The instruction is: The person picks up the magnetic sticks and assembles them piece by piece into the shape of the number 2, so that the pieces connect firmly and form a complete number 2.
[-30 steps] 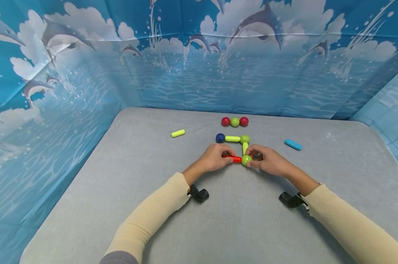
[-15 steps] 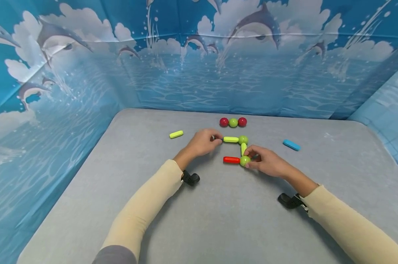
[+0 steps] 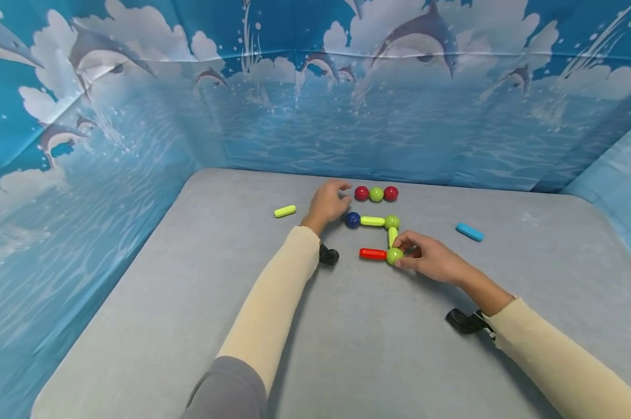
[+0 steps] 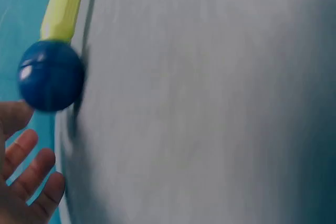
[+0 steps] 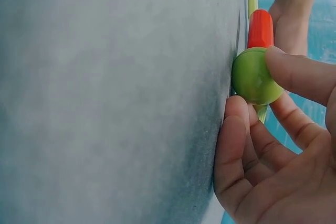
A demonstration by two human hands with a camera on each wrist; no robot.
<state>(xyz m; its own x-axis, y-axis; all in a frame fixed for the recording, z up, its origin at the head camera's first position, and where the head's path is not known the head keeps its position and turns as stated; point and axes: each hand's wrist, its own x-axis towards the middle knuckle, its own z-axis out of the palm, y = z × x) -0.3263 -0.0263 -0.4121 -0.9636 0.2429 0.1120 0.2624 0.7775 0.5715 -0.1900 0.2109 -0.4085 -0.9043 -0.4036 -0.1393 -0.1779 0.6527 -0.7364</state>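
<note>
My right hand (image 3: 427, 256) pinches a green ball (image 5: 254, 75) between thumb and fingers at the near corner of a joined shape. From that ball a red stick (image 3: 373, 254) points left, and a yellow-green stick (image 3: 392, 237) runs away to a second green ball (image 3: 392, 222). Another yellow-green stick (image 3: 372, 221) links this one to a dark blue ball (image 4: 51, 76). My left hand (image 3: 328, 202) holds nothing; its fingers are spread beside the blue ball, just left of a red ball (image 3: 362, 194).
The red ball begins a row with a green ball (image 3: 376, 194) and another red ball (image 3: 391, 194). A loose yellow-green stick (image 3: 285, 211) lies left, a blue stick (image 3: 469, 232) right, on the grey table (image 3: 189, 279). Dolphin-print curtains (image 3: 305, 128) hang behind and at the sides.
My left hand has let go of the red stick, passed over the blue ball and moved farther away toward the row of balls. My right hand stays on the near green ball.
</note>
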